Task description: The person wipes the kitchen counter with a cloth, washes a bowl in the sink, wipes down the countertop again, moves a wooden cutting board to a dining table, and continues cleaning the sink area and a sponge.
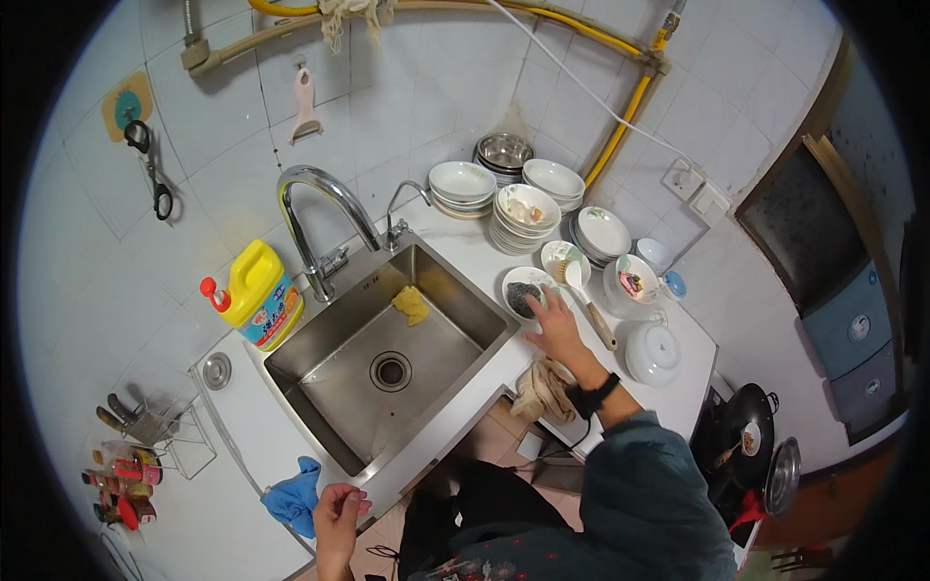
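My right hand (563, 330) reaches over the right side of the sink with fingers apart. Its fingertips are at a small white bowl (541, 276) holding a dark grey steel wool scourer (522, 299); whether they touch the scourer is unclear. Near the sink's front left corner, my left hand (338, 517) hovers with fingers curled in and nothing visible in it. A crumpled blue cloth (292, 501) lies just left of it. Between the hands is a stainless steel sink (341, 414), with a yellow sponge or cloth (411, 305) on its floor.
A chrome faucet (327, 181) arches over the sink, beside a yellow detergent jug (261, 298). Stacked bowls (517, 232) and plates (601, 234) crowd the back right. A wooden-handled brush (592, 312) lies near my right hand. A beige cloth (541, 392) hangs at the counter edge.
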Tool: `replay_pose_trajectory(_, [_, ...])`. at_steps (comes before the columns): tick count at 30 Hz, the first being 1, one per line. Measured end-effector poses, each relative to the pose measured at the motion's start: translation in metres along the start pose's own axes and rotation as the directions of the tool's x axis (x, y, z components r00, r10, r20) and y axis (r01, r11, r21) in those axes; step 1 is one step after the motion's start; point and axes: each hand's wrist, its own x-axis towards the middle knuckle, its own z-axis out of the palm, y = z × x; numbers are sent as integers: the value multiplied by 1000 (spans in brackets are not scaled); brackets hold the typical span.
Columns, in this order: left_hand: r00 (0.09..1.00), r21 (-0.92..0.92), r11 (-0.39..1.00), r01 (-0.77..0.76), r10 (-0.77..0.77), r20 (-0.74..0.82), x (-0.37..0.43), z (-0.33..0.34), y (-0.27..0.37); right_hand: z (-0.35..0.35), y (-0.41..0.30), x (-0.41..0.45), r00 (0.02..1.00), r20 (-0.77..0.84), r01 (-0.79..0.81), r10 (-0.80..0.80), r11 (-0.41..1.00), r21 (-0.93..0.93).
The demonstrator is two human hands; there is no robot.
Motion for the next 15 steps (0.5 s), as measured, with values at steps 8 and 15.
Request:
replay_pose_trajectory(8, [998, 47, 999, -22, 20, 57, 39, 2, 12, 79, 24, 45, 999, -30, -25, 16, 930, -367])
replay_pose_trajectory(15, [998, 70, 997, -42, 39, 40, 52, 0, 17, 58, -13, 39, 958, -115, 167, -264, 835, -524])
